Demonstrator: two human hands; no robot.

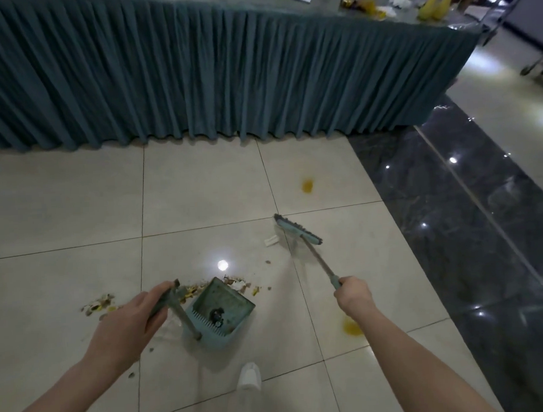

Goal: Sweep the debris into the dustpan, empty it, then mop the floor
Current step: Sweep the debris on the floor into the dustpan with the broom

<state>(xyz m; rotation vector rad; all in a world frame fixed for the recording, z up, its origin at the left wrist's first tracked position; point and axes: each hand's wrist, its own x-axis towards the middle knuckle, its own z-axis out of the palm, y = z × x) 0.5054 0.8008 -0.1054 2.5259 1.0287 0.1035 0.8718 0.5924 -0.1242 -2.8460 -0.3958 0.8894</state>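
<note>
A teal dustpan (229, 304) stands on the pale floor tiles with a bit of dark dirt inside. My left hand (135, 317) grips the top of its upright handle (188, 318). My right hand (353, 294) is closed on the handle of a teal broom, whose head (297, 229) is out to the upper right, next to a white scrap (271, 240). Mixed yellow and brown debris (98, 305) lies left of the dustpan, and more crumbs (236, 283) sit at its far lip.
A long table with a pleated teal skirt (227, 73) runs across the back, with yellow clutter on top. Two orange spills mark the tiles (307, 185) (351, 327). Dark glossy stone floor (451, 213) lies to the right. My white shoe (249, 376) is just behind the dustpan.
</note>
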